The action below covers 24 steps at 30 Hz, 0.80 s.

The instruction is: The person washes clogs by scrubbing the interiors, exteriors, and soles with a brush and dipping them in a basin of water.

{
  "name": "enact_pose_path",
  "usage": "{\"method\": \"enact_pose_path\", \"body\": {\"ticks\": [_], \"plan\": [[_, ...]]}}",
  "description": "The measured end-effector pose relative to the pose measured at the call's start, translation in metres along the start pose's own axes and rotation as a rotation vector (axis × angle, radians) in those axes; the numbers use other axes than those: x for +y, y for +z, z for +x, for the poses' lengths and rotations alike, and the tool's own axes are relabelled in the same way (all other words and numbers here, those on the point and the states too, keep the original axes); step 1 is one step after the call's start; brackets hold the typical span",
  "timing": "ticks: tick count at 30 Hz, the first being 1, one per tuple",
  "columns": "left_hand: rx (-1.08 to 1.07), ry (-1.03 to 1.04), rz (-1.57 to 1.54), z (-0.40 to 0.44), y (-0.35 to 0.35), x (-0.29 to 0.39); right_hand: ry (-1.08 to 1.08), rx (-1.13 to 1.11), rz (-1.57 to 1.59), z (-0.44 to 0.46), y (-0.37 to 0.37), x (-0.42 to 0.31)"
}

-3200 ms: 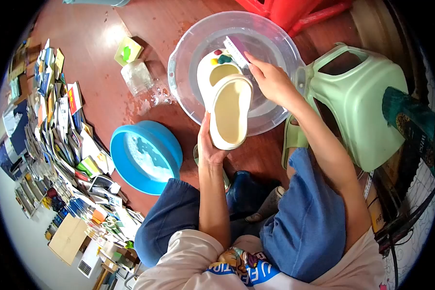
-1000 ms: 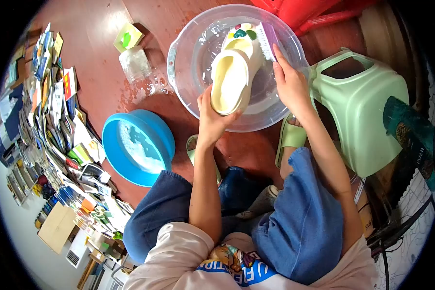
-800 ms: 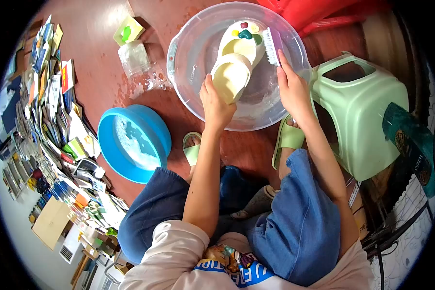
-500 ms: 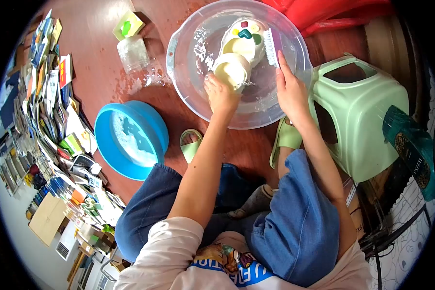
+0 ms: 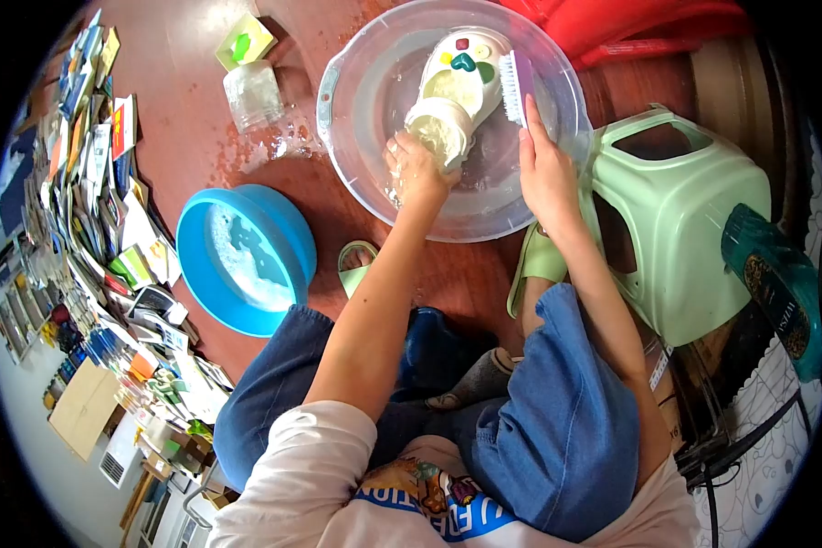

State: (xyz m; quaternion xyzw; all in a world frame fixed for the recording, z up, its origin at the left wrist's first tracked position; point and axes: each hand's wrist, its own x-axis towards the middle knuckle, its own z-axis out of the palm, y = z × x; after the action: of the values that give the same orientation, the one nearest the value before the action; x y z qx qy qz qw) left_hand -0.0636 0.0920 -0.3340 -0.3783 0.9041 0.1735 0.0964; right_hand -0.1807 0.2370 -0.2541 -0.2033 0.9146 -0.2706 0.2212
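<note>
So the cream clog (image 5: 451, 91) is sitting in the big clear tub (image 5: 363, 114) with shallow water in it, toe pointing away from the person, its colourful charms facing up. Left hand (image 5: 417, 172) is down in the tub at the heel end, wet, with its fingers clamped round the heel. Right hand (image 5: 550, 178) has its fingers clamped on a purple brush (image 5: 527, 87), white bristles turned toward the clog; they're right beside the toe, though I can't tell if they actually touch. Blue basin (image 5: 294, 233) with suds in it is on the floor (image 5: 169, 128) off to the left, near the knee. Green stool (image 5: 699, 210) stands just right of the tub, something red (image 5: 612, 27) is at the top, and there's a huge pile of books (image 5: 110, 196) along the left side.
</note>
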Motion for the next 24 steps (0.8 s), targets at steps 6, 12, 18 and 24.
{"method": "enact_pose_path", "body": {"ticks": [6, 12, 18, 24], "plan": [[-0.016, -0.105, -0.193, -0.025, -0.049, 0.015, -0.007, 0.042, 0.103, 0.0, -0.009, -0.006], [0.023, -0.105, -0.265, -0.04, -0.084, 0.018, 0.029, -0.043, 0.21, -0.006, -0.018, -0.012], [0.023, -0.093, -0.311, -0.044, -0.136, 0.021, 0.071, -0.093, 0.268, -0.005, -0.018, -0.01], [0.265, -0.026, -0.347, -0.045, -0.152, 0.017, 0.141, -0.114, -0.016, 0.011, 0.0, 0.0]]}}
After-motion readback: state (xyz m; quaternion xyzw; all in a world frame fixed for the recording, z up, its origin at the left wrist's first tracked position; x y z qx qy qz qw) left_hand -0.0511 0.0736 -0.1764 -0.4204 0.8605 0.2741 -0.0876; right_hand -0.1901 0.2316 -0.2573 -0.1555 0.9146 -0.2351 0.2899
